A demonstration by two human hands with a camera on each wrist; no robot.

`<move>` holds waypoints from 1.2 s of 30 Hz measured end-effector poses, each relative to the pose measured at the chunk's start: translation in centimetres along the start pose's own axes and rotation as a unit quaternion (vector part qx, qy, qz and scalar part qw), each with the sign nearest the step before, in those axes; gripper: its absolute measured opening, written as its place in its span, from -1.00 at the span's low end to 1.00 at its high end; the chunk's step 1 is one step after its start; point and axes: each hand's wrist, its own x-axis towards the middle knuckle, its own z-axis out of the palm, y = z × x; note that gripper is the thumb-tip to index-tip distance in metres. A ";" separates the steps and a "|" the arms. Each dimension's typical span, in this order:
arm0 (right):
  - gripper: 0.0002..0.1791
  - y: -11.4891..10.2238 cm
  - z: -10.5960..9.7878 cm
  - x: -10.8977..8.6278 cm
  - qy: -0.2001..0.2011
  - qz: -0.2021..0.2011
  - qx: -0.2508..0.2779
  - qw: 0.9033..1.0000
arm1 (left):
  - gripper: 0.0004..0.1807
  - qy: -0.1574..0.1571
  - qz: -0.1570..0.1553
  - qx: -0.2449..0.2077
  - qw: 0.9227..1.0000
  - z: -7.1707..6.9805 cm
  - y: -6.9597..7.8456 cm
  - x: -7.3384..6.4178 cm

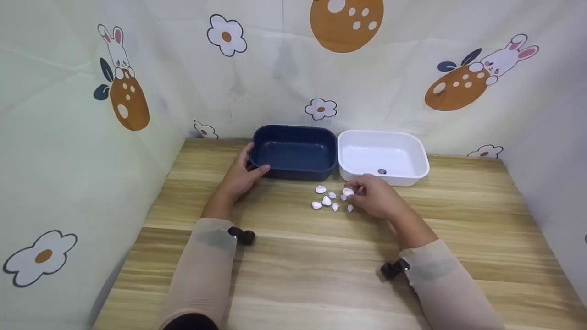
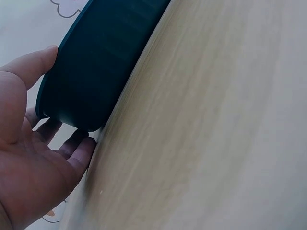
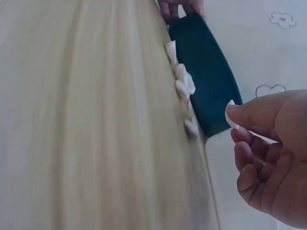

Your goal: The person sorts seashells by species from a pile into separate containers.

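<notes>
In the head view, my left hand (image 1: 239,176) holds the left end of a dark blue rectangular tub (image 1: 298,175), thumb at its front and fingers round its side. The left wrist view shows the thumb against the tub's rim and the fingers by its lower edge. My right hand (image 1: 377,197) pinches a small white seashell (image 3: 232,115) between thumb and forefinger, just above the table before a white tub (image 1: 424,169). Several more white shells (image 1: 326,200) lie in a loose group left of this hand, in front of the tubs.
The two tubs stand side by side at the back of the wood-grain table (image 1: 312,275), near a patterned cloth wall (image 1: 275,82). A small dark round thing (image 1: 382,171) is inside the white tub. Cloth walls also rise at left and right.
</notes>
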 end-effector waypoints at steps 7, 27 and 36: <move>-0.69 -2.5 -0.3 1.0 0.014 0.000 0.003 1.000 | 0.10 -0.004 0.003 -0.005 1.000 -0.1 -0.1 -0.2; -0.67 -6.7 0.1 6.4 0.027 -0.011 0.020 0.999 | 0.10 0.004 0.009 -0.006 1.000 0.0 -0.3 0.1; -0.65 -7.6 0.7 9.2 0.028 -0.017 0.015 0.999 | 0.09 0.002 0.007 -0.011 1.000 0.1 -0.2 0.1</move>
